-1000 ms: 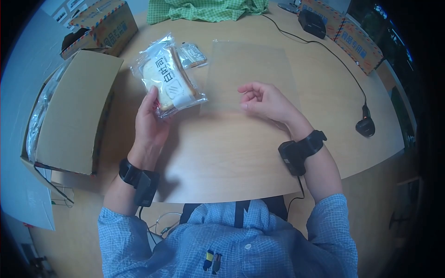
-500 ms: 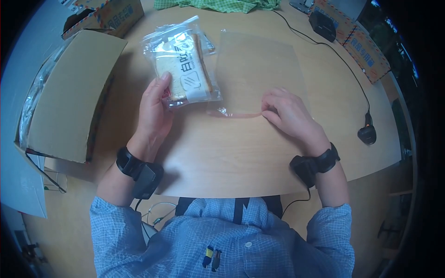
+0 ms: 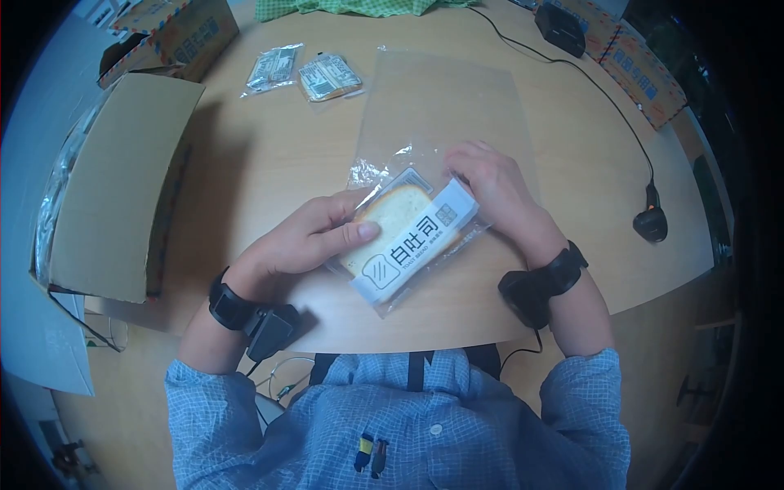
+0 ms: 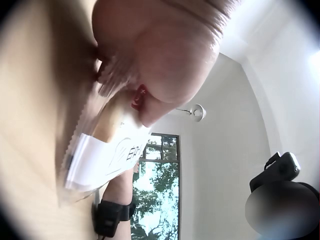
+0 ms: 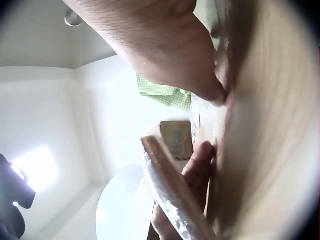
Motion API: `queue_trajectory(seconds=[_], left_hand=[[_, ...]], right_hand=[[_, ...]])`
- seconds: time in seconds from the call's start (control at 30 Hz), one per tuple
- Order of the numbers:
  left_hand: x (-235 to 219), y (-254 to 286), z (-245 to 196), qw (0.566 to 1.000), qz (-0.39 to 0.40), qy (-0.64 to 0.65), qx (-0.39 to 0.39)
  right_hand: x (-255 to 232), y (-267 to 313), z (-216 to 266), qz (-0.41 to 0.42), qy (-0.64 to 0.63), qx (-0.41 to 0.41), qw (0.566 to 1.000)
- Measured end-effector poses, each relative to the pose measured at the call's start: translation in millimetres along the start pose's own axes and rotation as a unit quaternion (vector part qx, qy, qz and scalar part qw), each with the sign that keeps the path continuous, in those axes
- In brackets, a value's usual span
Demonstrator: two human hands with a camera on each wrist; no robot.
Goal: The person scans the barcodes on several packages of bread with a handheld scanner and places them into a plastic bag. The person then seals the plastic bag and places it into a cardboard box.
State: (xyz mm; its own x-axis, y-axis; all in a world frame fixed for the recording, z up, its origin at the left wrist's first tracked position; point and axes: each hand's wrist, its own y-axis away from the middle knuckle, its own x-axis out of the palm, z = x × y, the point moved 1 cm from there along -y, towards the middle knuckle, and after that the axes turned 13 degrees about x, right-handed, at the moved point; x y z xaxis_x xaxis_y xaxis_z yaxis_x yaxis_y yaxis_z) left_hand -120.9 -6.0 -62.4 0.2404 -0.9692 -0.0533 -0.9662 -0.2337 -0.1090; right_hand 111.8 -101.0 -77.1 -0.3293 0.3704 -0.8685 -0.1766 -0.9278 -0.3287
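My left hand (image 3: 314,237) grips a clear packet of sliced toast bread (image 3: 404,216), thumb on its front. The packet lies tilted, with a white printed band across it. A large, flat clear plastic bag (image 3: 441,102) is spread on the table, its near edge beneath the packet's far end. At that edge my right hand (image 3: 490,184) pinches the bag's film, fingers curled. In the right wrist view, fingertips of the left hand (image 5: 200,160) reach to the film behind the packet. Seen from the left wrist, the packet (image 4: 100,160) stands slanted close over the table.
Two small wrapped packets (image 3: 329,77) lie at the back left. An open cardboard box (image 3: 122,188) stands on the left, with another printed box (image 3: 184,41) behind it. Green checked cloth (image 3: 351,8) is at the back. A black cable (image 3: 608,110) runs down the right side.
My left hand has brought the bread packet right and nearer, turning it, uncovering the two small packets. My right hand first moved to the bag's near edge and now holds it beside the bread.
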Motion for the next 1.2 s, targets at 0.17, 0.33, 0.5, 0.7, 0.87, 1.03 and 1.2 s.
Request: queue_trajectory(seconds=[0.17,0.33,0.5,0.7,0.87,1.03,1.2], left_hand=[[-9,4,-5,0.999,0.000,-0.027,-0.042],[-8,2,-10,0.997,-0.011,-0.054,-0.056],[2,2,-18,0.995,-0.016,-0.088,-0.050],[19,-13,3,0.970,-0.084,0.191,-0.124],[-11,-15,27,0.955,-0.058,0.268,-0.110],[2,-21,11,0.954,-0.193,0.225,-0.049],[6,-33,14,0.962,-0.147,0.230,0.006]], right_hand=[[-14,0,-6,-0.057,0.009,0.040,0.998],[-26,2,-19,-0.057,0.019,0.146,0.987],[-22,4,3,-0.081,-0.102,0.110,0.985],[-16,9,-4,-0.097,-0.118,0.042,0.987],[-20,13,-5,-0.135,-0.124,0.038,0.982],[-15,13,5,-0.100,-0.126,-0.001,0.987],[-7,14,4,-0.068,-0.129,-0.001,0.989]])
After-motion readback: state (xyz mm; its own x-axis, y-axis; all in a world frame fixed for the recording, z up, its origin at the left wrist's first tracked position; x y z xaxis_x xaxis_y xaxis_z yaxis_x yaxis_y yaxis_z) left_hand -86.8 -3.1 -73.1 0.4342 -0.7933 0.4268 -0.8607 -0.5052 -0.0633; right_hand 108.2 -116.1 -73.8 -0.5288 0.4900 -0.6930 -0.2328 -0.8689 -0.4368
